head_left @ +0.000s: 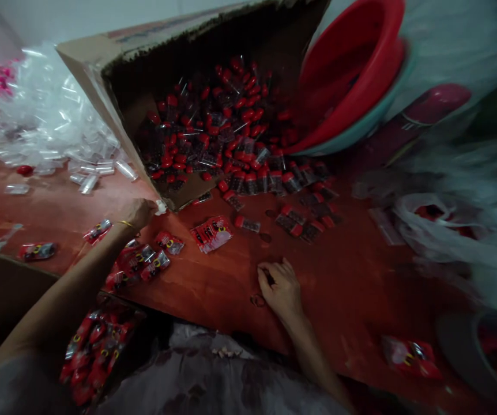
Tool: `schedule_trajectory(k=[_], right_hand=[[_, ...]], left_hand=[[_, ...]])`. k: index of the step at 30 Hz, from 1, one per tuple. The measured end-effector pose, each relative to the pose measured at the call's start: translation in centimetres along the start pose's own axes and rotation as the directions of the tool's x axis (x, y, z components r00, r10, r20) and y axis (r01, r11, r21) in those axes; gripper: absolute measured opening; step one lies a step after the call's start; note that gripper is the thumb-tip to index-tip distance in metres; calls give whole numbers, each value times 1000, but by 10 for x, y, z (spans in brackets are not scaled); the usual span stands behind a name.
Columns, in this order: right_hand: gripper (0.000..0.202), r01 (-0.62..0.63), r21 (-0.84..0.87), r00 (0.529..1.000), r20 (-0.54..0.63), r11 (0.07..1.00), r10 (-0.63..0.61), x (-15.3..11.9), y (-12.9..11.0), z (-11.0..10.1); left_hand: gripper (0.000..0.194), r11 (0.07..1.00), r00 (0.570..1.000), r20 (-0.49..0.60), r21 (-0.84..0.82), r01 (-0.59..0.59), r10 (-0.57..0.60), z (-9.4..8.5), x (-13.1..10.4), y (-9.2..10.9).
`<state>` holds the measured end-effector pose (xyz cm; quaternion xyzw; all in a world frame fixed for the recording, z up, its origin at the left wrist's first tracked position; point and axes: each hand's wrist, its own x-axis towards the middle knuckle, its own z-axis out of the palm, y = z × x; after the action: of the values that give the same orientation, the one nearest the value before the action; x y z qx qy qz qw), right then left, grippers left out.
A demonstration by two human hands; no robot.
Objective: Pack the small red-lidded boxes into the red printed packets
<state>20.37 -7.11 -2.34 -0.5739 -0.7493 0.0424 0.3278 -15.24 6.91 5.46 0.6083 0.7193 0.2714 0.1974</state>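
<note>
my right hand (pixel 282 288) is half uncurled, seemingly empty, a tube (pixel 248 224) on the table (pixel 205 282) beyond lying crosswise, red cap (pixel 239 221) leftward, while my left hand (pixel 138 212) curls at the carton (pixel 105 99), its hold on a blurred white scrap (pixel 161 207) unclear.

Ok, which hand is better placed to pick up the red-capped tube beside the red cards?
Probably the right hand: it is just on the near side of the red-capped tube, closer than the left hand, which is at the box's near corner.
</note>
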Motion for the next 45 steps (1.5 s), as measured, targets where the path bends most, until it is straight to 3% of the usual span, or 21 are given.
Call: schedule_trajectory(k=[2, 5, 9, 11, 14, 16, 19, 23, 27, 29, 32, 36, 39, 41, 43, 45], right_hand=[[14, -9, 3, 1000, 4, 1000, 9, 0, 0, 0], [14, -19, 1, 1000, 13, 1000, 19, 1, 0, 0], [13, -30, -17, 999, 24, 999, 30, 1, 1, 0], [12, -34, -15, 999, 27, 999, 34, 1, 1, 1], [13, -42, -7, 999, 23, 999, 42, 1, 1, 0], [13, -48, -1, 999, 23, 999, 48, 1, 0, 0], [14, -59, 8, 998, 32, 998, 59, 1, 0, -1], [13, -60, 22, 998, 29, 998, 59, 0, 3, 1], [14, -80, 81, 997, -15, 993, 82, 0, 0, -1], [14, -144, 186, 986, -50, 972, 156, 5, -8, -5], [21, -283, 421, 951, 8, 862, 308, 24, -30, -9], [32, -361, 699, 922, 168, 617, 350, 59, -56, 1], [29, -379, 776, 900, 182, 504, 397, 73, -63, 16], [34, -379, 765, 887, 141, 521, 439, 74, -63, 22], [35, -362, 729, 889, 82, 581, 451, 71, -63, 24], [32, -328, 675, 910, 38, 660, 414, 66, -66, 22]], left_hand=[[11, 986, 998, -38, 159, -48, 55, 2, -11, 17], [26, 915, 980, -36, 367, -170, 197, 9, -41, 48], [40, 931, 967, 144, 271, -245, 212, 41, -73, 84], [32, 928, 930, 197, 147, -342, 311, 63, -74, 93], [15, 886, 865, 213, -5, -465, 455, 92, -64, 93], [13, 891, 864, 238, -6, -455, 443, 101, -58, 86], [12, 906, 882, 235, 15, -422, 407, 104, -61, 71], [14, 927, 915, 151, -31, -373, 373, 100, -73, 57], [16, 927, 932, 44, -124, -353, 360, 96, -82, 64], [17, 915, 924, 2, -141, -378, 382, 92, -86, 74], [18, 895, 907, -31, -149, -420, 421, 85, -96, 92], [17, 869, 892, -39, -208, -448, 451, 80, -110, 108], [23, 863, 926, -97, -336, -376, 366, 81, -119, 111], [37, 842, 972, -125, -486, -234, 198, 83, -123, 110], [42, 751, 999, -4, -660, -32, 40, 86, -126, 108], [37, 619, 984, 178, -769, 156, -27, 92, -128, 106]])
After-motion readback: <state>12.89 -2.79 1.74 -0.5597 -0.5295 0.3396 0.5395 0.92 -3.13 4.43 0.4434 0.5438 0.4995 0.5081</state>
